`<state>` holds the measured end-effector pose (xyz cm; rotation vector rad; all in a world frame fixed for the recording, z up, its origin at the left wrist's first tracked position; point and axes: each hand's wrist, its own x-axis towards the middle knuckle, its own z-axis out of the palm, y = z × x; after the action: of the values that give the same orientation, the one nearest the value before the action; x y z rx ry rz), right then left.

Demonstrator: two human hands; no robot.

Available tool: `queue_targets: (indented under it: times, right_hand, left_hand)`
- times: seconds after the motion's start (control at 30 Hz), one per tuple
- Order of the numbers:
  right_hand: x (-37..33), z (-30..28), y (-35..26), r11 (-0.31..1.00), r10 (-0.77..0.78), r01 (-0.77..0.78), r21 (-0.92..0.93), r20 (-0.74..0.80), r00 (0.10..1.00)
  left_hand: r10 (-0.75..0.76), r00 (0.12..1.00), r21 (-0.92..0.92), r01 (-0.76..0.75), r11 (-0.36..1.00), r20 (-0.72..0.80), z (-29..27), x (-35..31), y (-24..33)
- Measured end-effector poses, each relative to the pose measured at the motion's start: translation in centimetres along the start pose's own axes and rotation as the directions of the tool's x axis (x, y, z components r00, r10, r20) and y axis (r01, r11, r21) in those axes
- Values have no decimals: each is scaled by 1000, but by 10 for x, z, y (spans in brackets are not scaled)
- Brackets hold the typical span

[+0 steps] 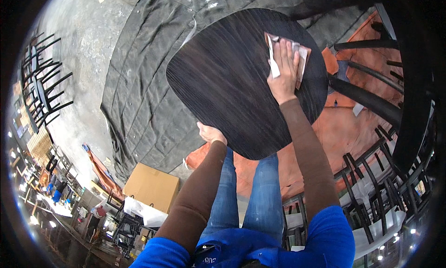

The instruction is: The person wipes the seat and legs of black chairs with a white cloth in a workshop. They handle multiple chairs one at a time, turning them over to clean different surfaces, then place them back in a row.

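One dark, round-cornered panel with fine, streaky grain

Furniture workshop or factory floor. Bare concrete floor at upper left, grey sheet and orange sheet spread as ground covers. Black chair-like frames stacked at far left, more dark legged frames massed lower right. Dark wood-grain panel at center. Cardboard box lower left, cluttered work area with bright lights beyond.
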<state>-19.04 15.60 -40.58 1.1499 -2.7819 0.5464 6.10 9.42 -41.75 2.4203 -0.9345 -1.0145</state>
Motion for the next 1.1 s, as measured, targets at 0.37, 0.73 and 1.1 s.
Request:
queue_targets:
  times: [0.37,0.73,1.1]
  right_hand:
    - [19,12,11,997,72,-71,-29,38,997]
    - [22,8,42,986,109,-118,-120,-78,991]
    - [6,21,60,970,153,-164,-180,-73,986]
  left_hand:
    - [34,999,61,-34,998,11,-3,-5,5]
    - [14,999,70,-16,997,30,-3,-6,3]
    - [-17,998,39,15,999,54,-3,-3,3]
